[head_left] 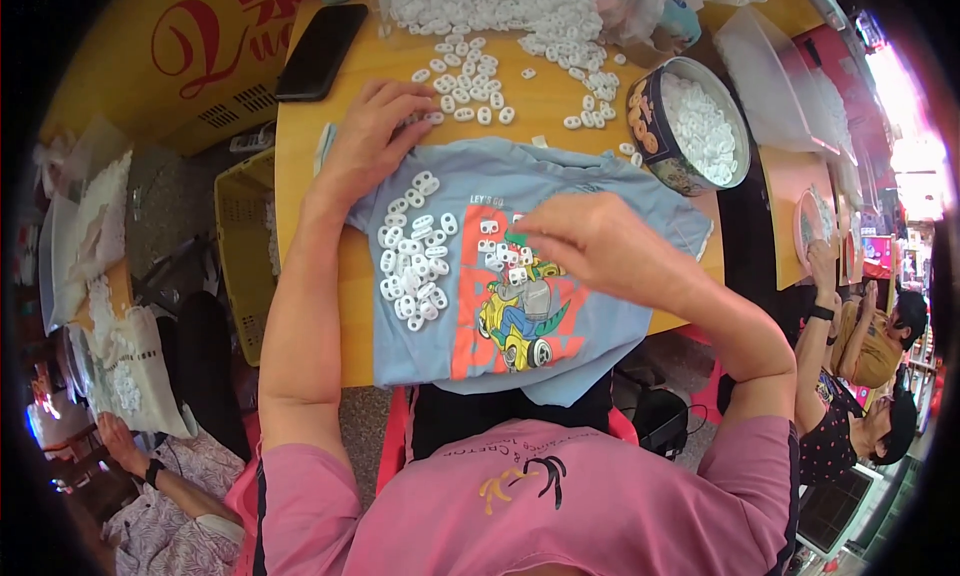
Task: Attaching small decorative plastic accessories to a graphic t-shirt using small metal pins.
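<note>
A light blue printed T-shirt [415,351] lies on the yellow table in front of me. On its left part rests a loose pile of small white oval plastic pieces with two holes [410,261]. My right hand [590,241] is over the print, its thumb and fingers pinched together; what sits between them is hidden. Under and beside those fingertips are several white pieces standing in a small group [515,259]. Beyond the shirt's collar, my left hand [378,131] rests on the table with loosely bent fingers, its tips beside scattered white pieces [465,86].
A large heap of white pieces [490,6] spreads at the table's far edge. At the far right stands a round tin [650,141] full of them. A black phone [322,51] lies far left. A yellow crate [240,276] is left of the table. Other people sit at both sides.
</note>
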Demonstrator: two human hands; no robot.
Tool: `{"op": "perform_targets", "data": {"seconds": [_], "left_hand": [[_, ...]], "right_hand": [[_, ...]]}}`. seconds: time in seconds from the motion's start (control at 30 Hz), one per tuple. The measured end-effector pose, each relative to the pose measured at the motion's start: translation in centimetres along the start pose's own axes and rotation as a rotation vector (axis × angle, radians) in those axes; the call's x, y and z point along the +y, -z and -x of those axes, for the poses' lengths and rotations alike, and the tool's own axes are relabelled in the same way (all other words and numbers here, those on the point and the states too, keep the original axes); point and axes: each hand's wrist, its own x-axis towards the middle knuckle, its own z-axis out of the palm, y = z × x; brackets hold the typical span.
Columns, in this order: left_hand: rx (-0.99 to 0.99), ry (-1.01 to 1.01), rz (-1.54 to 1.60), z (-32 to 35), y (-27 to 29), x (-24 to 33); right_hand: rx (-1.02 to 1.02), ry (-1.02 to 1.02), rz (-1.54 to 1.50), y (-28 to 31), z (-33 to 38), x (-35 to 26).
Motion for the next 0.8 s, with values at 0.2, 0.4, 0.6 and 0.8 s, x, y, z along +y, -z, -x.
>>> {"op": "perform_targets", "data": {"seconds": [0.2,0.4,0.6,0.8], "left_hand": [[-0.011,0.026,0.021,0.1,0.3,0.3],[-0.012,0.007,0.019,-0.5,0.1,0.4],[-0.012,0.026,0.002,-0.5,0.4,0.9],[-0.025,0.022,0.010,-0.6,0.3,0.8]], "right_hand": [[0.255,-0.091,0.283,3.5,-5.6,7.6],[0.272,0.005,0.562,4.4,-10.9,14.8],[0.239,0.035,0.618,3.6,-11.9,15.1],[0.348,0.165,0.740,3.2,-12.0,16.4]]}}
